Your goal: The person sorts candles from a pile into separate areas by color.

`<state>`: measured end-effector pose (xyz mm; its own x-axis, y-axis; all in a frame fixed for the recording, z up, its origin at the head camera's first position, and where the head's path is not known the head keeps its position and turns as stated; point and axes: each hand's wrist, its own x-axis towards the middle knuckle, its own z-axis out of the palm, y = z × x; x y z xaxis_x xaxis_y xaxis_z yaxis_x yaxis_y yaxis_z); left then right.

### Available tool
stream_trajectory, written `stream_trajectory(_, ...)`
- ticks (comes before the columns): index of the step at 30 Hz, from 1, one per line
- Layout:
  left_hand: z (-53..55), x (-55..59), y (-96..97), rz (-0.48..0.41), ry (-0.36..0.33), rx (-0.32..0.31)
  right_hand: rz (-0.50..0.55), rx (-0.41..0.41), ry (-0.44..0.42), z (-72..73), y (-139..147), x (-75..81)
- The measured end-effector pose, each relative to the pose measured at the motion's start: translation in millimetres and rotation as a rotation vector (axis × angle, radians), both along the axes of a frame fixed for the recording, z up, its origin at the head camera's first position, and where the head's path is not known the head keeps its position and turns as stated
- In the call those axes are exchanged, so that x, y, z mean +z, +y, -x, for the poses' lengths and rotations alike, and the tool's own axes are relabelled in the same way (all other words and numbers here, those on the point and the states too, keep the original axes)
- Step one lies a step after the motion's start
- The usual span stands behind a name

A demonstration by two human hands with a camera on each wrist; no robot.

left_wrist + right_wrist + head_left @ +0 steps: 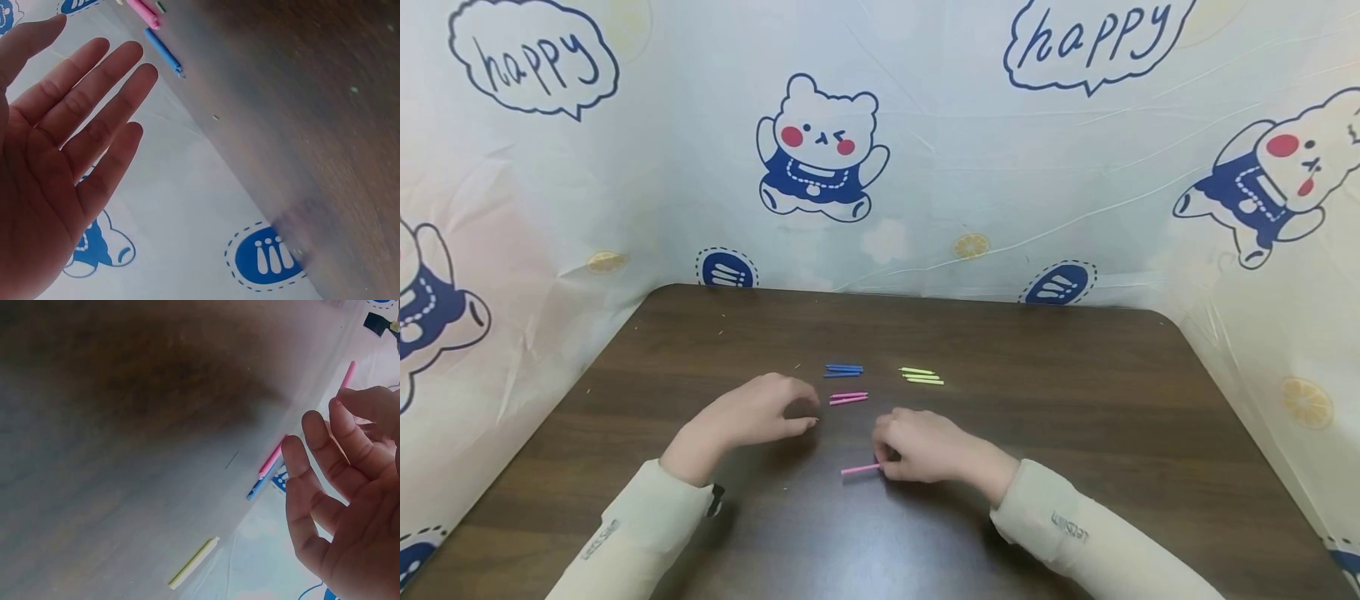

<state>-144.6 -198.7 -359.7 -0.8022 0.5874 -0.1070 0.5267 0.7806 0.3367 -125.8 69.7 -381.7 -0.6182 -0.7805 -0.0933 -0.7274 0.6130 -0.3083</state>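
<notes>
Between thumb and index fingertip, my right hand (925, 448) pinches one end of a thin pink candle (857, 470), whose other end points left, low over the table. In the right wrist view the same pink candle (347, 375) sticks out past the fingertips, and the other fingers are loosely bent. My left hand (752, 412) hovers over the table with nothing in it, its fingers relaxed and spread in the left wrist view. Just beyond its fingertips lie two pink candles (848, 398). Behind those is a small group of blue candles (844, 370).
To the right of the blue ones, several yellow candles (922, 377) lie side by side. The dark wooden table (1075, 383) has tiny scraps on it. A printed cloth (940, 167) with cartoon bears hangs around its back and sides.
</notes>
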Motion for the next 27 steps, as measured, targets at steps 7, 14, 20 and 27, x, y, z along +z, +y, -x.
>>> stream_trajectory(7,-4.3,0.1,-4.9,-0.006,0.014,0.028,0.002,-0.014,0.001,10.6,-4,1.7)
stream_trajectory(14,-6.8,-1.6,-10.1,0.006,0.03,0.038,-0.014,-0.047,-0.006,22.8,-10,2.6)
stream_trajectory(20,-8.9,-3.7,-14.8,0.032,0.042,0.064,-0.014,-0.073,-0.032,33.5,-15,-1.3)
stream_trajectory(27,-9.5,-8.4,-22.2,0.082,0.074,0.133,-0.017,-0.105,-0.033,44.7,-21,-6.7)
